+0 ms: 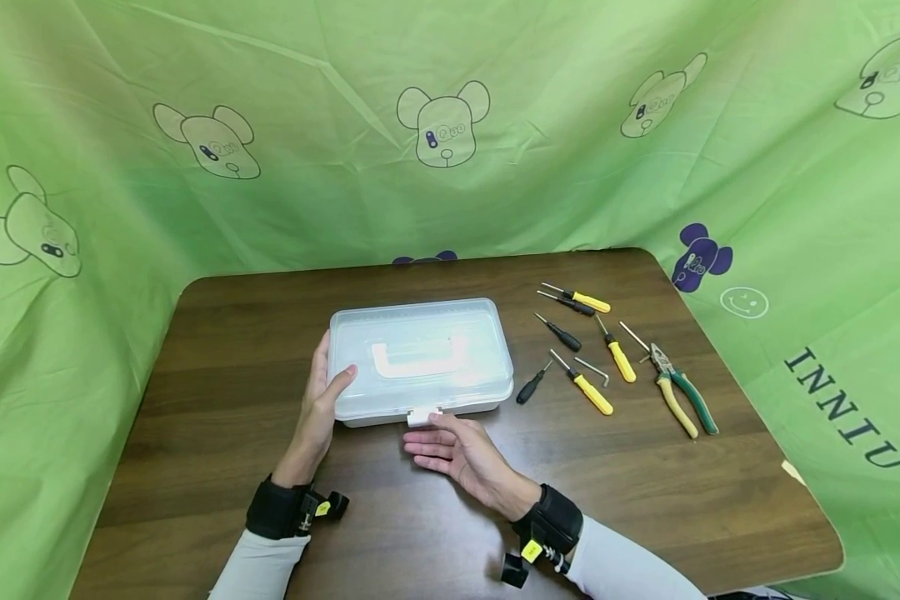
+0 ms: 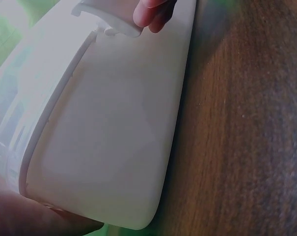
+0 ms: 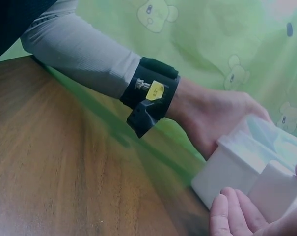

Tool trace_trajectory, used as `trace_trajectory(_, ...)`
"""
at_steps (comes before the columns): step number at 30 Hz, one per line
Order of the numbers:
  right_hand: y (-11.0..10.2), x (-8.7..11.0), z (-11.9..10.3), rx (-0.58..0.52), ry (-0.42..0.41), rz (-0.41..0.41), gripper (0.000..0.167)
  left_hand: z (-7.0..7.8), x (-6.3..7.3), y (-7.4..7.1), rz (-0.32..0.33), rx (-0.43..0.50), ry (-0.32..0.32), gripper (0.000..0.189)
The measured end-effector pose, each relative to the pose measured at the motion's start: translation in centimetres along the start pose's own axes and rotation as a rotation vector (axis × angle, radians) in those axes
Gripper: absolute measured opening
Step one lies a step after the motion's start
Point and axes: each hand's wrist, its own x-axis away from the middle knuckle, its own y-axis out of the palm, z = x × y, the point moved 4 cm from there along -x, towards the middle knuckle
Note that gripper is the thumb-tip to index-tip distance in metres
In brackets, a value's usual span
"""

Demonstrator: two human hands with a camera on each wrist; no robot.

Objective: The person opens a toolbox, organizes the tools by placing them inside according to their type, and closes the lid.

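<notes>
Background: green cloth (image 1: 330, 196) printed with cartoon heads hangs behind a dark wood-grain table (image 1: 217, 383). The plastic box (image 1: 423, 357) sits flat near the middle of the tabletop, its translucent lid (image 1: 450, 318) over a white body. Screwdrivers (image 1: 592, 394), a hex key (image 1: 594, 370) and pliers (image 1: 678, 393) lie to its right, apart from it.

Left hand (image 1: 319, 410): grips the box's left end, thumb over the lid's edge, fingers along the side. Right hand (image 1: 461, 457): thumb rests on the white latch (image 1: 420, 417) at the front; the other fingers are extended and loosely bent below it, wrapped around nothing.

Handling assessment: the box is probably light, with a fairly stiff body and a thinner lid that may flex. Smooth walls could prove slippery. The latch, apparently tilted outward, looks the most fragile part. Recommended hold: both short ends, low on the body; the latch should not bear the weight.
</notes>
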Motion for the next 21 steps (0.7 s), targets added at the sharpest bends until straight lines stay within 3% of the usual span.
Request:
trace_trajectory(7, -0.2, 0.1, -0.1, 0.007, -0.008, -0.024, 0.015, -0.1, 0.0, -0.1, 0.001, -0.012, -0.006, 0.078)
trace_trajectory(13, -0.4, 0.4, -0.1, 0.028, 0.004, -0.056, 0.014, -0.1, 0.0, -0.1, -0.004, 0.001, 0.009, 0.077)
trace_trajectory(21, -1.4, 1.3, -0.1, 0.175, 0.018, -0.087, 0.04, -0.1, 0.1, -0.1, -0.006, -0.009, -0.001, 0.076)
